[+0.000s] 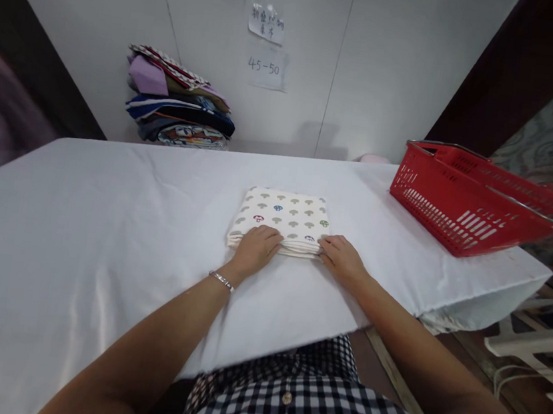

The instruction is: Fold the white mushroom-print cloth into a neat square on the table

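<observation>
A folded mushroom-print cloth (282, 220) lies at the centre of the frame on the white-covered table (77, 223). The left hand (255, 248) and right hand (341, 257) each grip its near edge, fingers curled onto it. A red basket (468, 204) sits at the right; a stack of folded fabrics (178, 101) sits upper left.

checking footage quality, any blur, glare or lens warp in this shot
Head view: the folded cloth and both hands, left hand and right hand, are sharp; the left border is smeared and dark; the table edges and red basket bow from wide-angle distortion; soft sheen on the white cover, no harsh glare.
</observation>
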